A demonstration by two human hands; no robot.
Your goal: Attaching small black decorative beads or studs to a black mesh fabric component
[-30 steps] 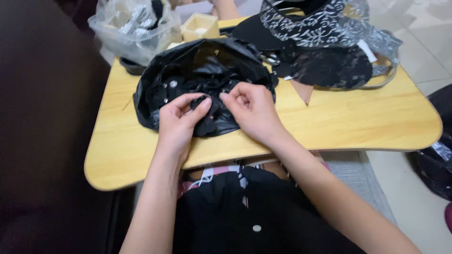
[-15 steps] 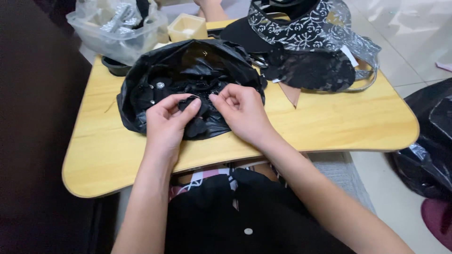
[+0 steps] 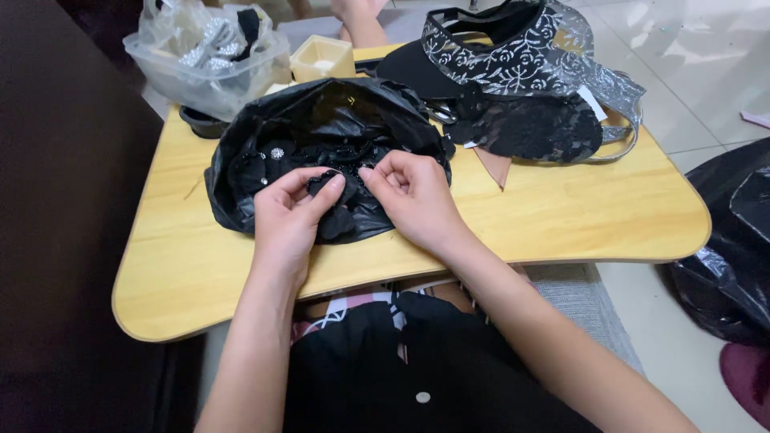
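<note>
Fabric flower piece (image 3: 325, 183): small, black; pinched at the near rim of the black plastic bag, above the worktop's front half.
Left hand (image 3: 290, 215): fingers curled, thumb and forefinger closed on the fabric flower piece.
Right hand (image 3: 413, 200): fingers bent, tips closed together just beside the same piece; whether it grips it cannot be told.
Black plastic bag (image 3: 321, 128): lies open on the worktop; inside are more dark flower pieces, some with shiny centres.
Worktop (image 3: 561, 216): light wood, rounded corners.
Clear plastic tub (image 3: 204, 60): far left corner, lined with clear film, silver trims inside.
Small cream box (image 3: 322, 58): just beside the tub.
Black visor with silver lace (image 3: 513, 56): far right, over dark lace fabric.
</note>
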